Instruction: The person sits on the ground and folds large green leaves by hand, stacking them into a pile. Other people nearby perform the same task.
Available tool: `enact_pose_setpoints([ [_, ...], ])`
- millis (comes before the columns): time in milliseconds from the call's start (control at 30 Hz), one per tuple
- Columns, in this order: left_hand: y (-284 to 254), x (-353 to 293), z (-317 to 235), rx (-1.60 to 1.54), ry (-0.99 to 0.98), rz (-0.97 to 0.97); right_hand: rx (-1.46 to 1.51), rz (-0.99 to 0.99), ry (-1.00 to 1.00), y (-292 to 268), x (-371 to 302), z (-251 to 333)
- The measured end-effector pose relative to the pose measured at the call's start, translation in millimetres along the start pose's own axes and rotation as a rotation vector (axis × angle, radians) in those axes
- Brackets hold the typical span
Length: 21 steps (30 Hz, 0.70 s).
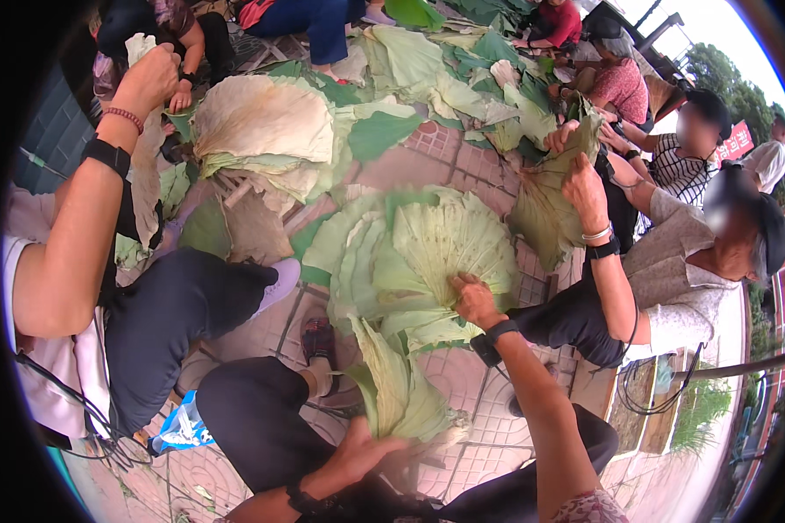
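Note:
My left hand (358, 451), low in the middle of the view, grips the bottom of a folded lotus leaf (397, 388), pale green with browned edges. My right hand (477, 302) reaches forward over a layered pile of large dried lotus leaves (344, 270). Its fingers are bent and pinched at the middle of the top leaf (445, 240), which is round and yellow-green with veins fanning out. The fingertips are partly hidden by the hand. The folded leaf leans against the near edge of the pile.
On the right a person (663, 253) holds up a leaf (545, 196); on the left another person's raised hand (148, 78) holds a withered one. Another leaf pile (266, 118) stands at far left, with more leaves beyond. A blue-and-white bag (183, 427) lies on the brick paving.

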<state>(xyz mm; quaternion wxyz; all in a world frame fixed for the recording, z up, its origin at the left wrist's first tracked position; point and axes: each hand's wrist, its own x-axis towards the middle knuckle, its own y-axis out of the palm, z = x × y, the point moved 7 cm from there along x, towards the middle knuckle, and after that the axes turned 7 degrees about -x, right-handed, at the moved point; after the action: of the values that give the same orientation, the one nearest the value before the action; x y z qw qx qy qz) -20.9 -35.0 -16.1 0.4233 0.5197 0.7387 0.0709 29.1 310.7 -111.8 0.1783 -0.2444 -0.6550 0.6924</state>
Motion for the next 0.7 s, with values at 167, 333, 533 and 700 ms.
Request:
enact_pose_setpoints([
  [167,0,-8,-15,-0.107,0.088,-0.02,0.414,-0.135,-0.028,-81,-64,77],
  [333,6,-4,-21,-0.135,0.181,-0.058,0.783,0.026,-0.048,-144,-193,163],
  [533,8,-12,-17,-0.127,0.322,-0.015,0.837,0.026,0.094,-115,-229,193],
  [700,18,1,-13,0.057,0.407,0.064,1.143,0.022,0.198,-101,-238,182],
])
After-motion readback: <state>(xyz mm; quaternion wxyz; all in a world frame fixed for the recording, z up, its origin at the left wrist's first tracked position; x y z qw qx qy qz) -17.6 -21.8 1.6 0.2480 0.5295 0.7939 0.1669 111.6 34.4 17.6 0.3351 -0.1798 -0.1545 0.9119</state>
